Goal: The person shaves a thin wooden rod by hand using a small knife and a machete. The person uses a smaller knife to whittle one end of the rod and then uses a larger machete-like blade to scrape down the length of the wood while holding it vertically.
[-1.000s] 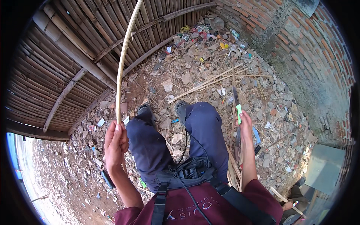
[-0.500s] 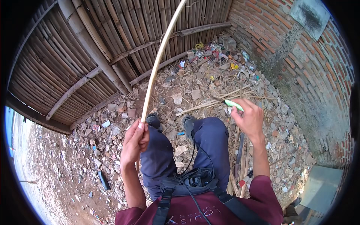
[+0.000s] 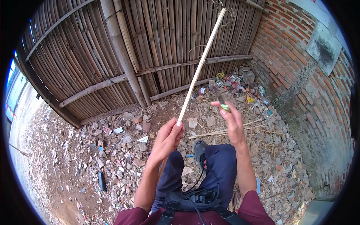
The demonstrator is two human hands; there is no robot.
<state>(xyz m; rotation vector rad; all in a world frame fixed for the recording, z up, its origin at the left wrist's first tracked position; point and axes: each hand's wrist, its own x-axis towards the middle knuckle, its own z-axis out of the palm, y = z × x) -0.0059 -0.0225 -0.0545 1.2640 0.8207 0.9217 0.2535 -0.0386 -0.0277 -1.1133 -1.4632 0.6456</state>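
My left hand [image 3: 168, 138] is closed round a long pale strip of bamboo [image 3: 200, 67]. The strip rises away from me, tilted to the right, with loose fibres curling at its far end. Its lower end runs down past my left knee. To the right of the strip, my right hand [image 3: 233, 122] grips a knife [image 3: 218, 95] by its light green handle, with the dark blade pointing up and away. The blade and the strip are apart.
Beyond the strip stands a bamboo slat wall [image 3: 161, 41]; a brick wall [image 3: 292, 48] rises on the right. Stones and litter cover the ground [image 3: 123, 153]. Several cut bamboo strips [image 3: 228, 131] lie beyond my right knee. A dark oblong object [image 3: 101, 181] lies to the left.
My left hand has moved right and the bamboo strip now leans further right, its far end in view. My right hand has turned the knife so its blade points upward. The view has shifted too.
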